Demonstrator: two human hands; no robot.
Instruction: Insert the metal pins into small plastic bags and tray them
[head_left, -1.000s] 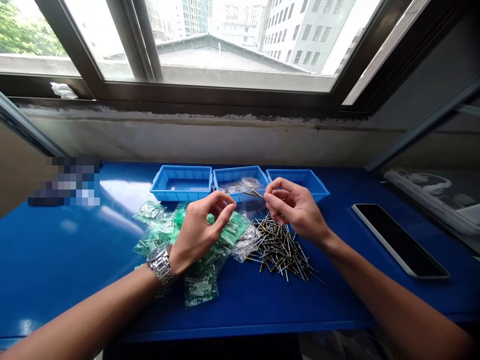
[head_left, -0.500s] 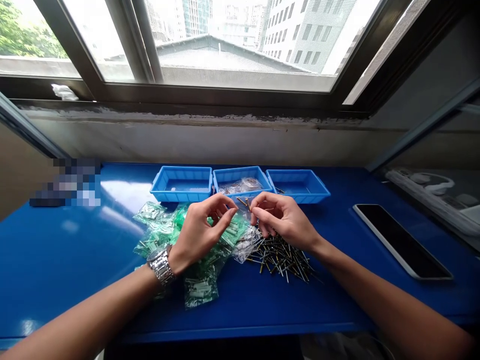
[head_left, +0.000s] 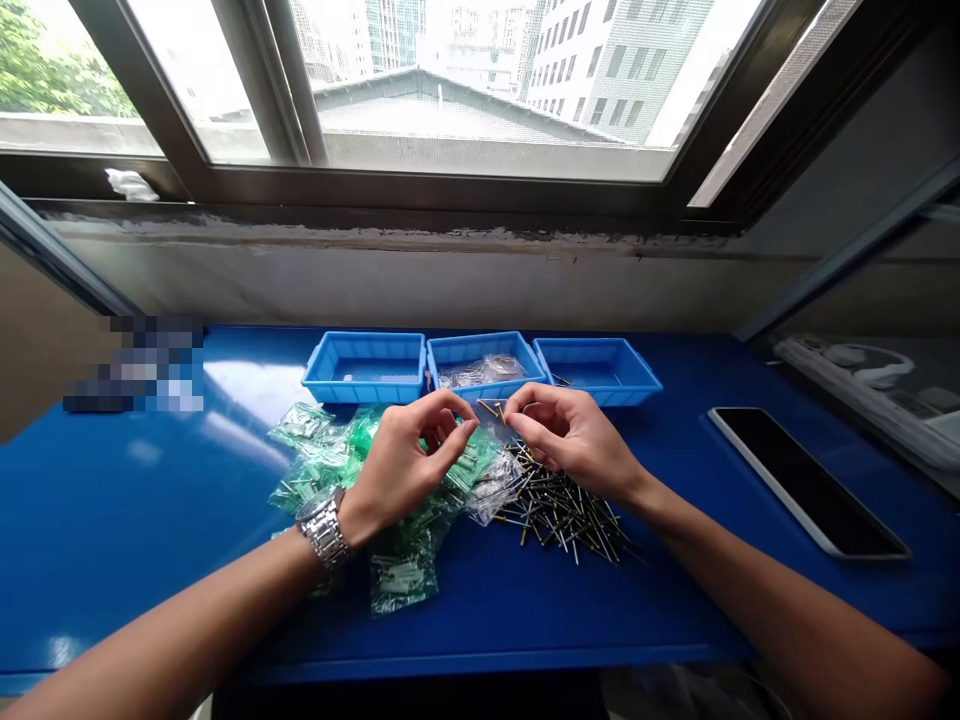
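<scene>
while right hand (head_left: 566, 432) pinches two rods (head_left: 501, 411) | axes slanting up-left | left hand (head_left: 405, 455) near-closed, hold unclear

Daylight from overexposed window (head_left: 465, 130), glare on blue tabletop (head_left: 187, 490), dimmer at right

Deep, glossy blue right across the table (head_left: 187, 490), white glare (head_left: 247, 380) streaking its left side, and here's a lighter, brighter blue on the three bins (head_left: 363, 393)! Brassy gold on the slim pieces (head_left: 487, 407) at the right hand (head_left: 566, 435), and the same gold flecks the heaped dark and silver-grey rods (head_left: 566, 505). Sheer green on the packets (head_left: 311, 472), whitish strips (head_left: 409, 578) showing through them; silver links on the watch (head_left: 325, 527). Over to the phone (head_left: 810, 485): black face, pale rim. And beyond the dark brown window frame (head_left: 450, 190), a white building (head_left: 624, 90) gridded with grey windows (head_left: 615, 62), leafy green on the trees (head_left: 52, 60) at far left.
</scene>
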